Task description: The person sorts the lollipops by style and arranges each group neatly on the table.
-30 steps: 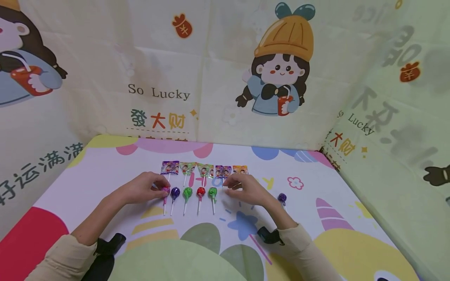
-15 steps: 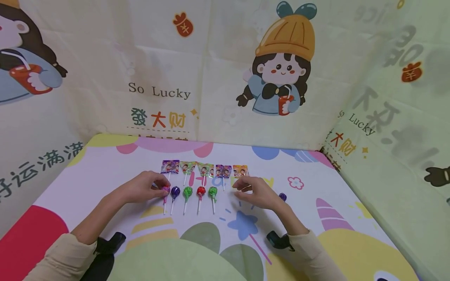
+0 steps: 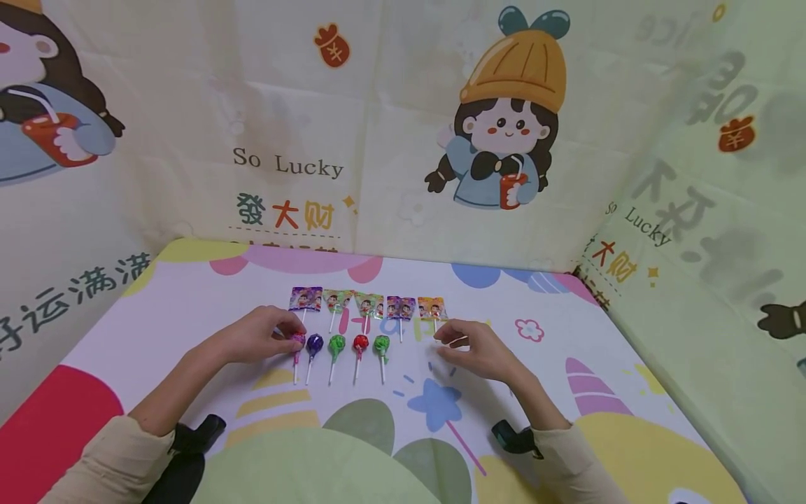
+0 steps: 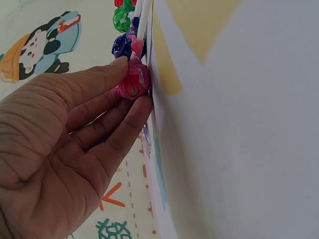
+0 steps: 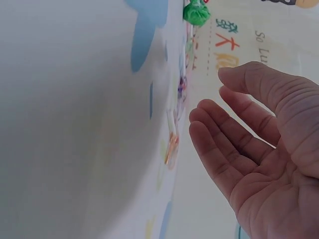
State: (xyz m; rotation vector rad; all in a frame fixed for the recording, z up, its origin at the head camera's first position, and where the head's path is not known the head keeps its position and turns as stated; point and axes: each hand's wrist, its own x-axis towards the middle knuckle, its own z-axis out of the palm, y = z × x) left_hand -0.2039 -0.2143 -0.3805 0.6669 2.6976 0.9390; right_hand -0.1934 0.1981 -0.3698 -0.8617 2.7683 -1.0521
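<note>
My left hand (image 3: 261,336) pinches the round head of a pink lollipop (image 4: 134,84) between thumb and finger, its stick lying on the table. In line to its right lie a dark purple lollipop (image 3: 314,344), a green lollipop (image 3: 336,344), a red lollipop (image 3: 360,343) and another green lollipop (image 3: 381,344). My right hand (image 3: 478,346) hovers with loosely bent fingers and holds nothing, as the right wrist view shows. Closest to its fingertips is the stick of a flat orange-wrapped lollipop (image 3: 432,308).
Behind, a second row has flat-wrapped lollipops: one purple (image 3: 306,299), two green, the nearer green wrapper (image 3: 369,304), and another purple wrapper (image 3: 401,307). A printed cloth covers the table (image 3: 252,399). Printed curtains (image 3: 390,126) stand at the back and sides.
My right hand has moved right, away from the rows, uncovering the orange-wrapped lollipop's stick. It now hides the lone purple lollipop seen earlier at the right. My left hand has stayed put.
</note>
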